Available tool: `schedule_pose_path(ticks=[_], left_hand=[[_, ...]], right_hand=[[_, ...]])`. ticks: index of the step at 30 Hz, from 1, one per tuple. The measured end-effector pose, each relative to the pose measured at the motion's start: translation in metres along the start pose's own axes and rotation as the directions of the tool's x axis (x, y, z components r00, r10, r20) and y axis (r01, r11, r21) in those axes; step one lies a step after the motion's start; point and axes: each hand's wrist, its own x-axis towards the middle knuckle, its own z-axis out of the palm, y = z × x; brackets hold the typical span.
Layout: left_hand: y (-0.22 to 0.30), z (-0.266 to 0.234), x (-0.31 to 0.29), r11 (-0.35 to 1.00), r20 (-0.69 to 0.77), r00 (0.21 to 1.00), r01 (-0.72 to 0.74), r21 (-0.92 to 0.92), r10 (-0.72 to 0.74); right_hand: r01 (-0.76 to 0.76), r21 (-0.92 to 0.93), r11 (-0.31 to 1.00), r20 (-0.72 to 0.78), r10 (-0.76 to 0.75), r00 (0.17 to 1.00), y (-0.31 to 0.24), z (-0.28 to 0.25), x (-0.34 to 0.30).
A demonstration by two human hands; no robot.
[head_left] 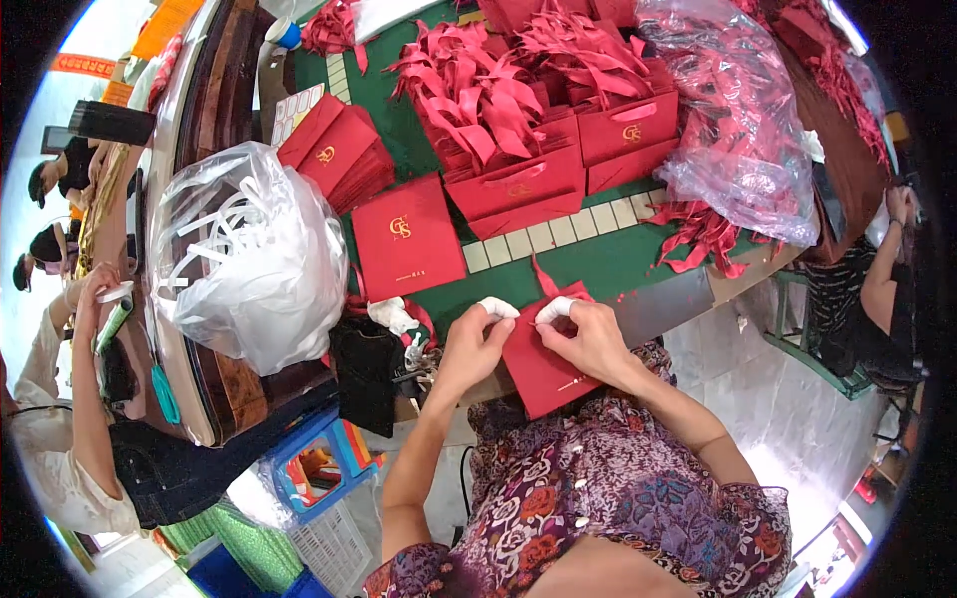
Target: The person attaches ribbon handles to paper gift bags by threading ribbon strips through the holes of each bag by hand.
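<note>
A small red paper bag (543, 374) leans over my lap at the table's edge. My left hand (476, 344) is closed in a pinch by its upper left corner; what lies between the fingertips is too small to make out. My right hand (588, 344) grips the bag's upper right part, thumb and forefinger pinched near the top edge. White wrapping covers a finger on each hand. A red ribbon (543, 277) sticks up beyond the bag's top edge. Past my left hand, a larger red bag (409, 239) with a gold emblem lies flat on the green table mat (478, 299).
Red bags (523, 194) full of ribbons stand at the back. Clear plastic (738, 120) wraps more ribbons at right. Left, a clear bag (249, 259) holds white strips, beside stacked red bags (339, 154). A black pouch (364, 369) hangs at the table edge. Another person's arm (90, 369) shows far left.
</note>
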Motion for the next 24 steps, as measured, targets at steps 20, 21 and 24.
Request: schedule_pose_path(ticks=[20,21,24], left_hand=[[0.018,0.009,-0.014,0.948,-0.097,0.980,-0.142,0.285,0.176],[0.025,0.012,-0.016,0.904,-0.133,0.960,-0.177,0.388,0.245],[0.030,0.025,-0.023,0.803,-0.214,0.900,-0.206,0.560,0.380]], right_hand=[[-0.055,0.048,0.997,0.026,0.054,0.998,-0.015,-0.003,0.003],[-0.056,0.047,0.997,0.024,0.055,0.998,-0.014,-0.003,0.004],[-0.097,0.002,0.995,0.042,0.097,0.994,-0.014,0.000,0.006]])
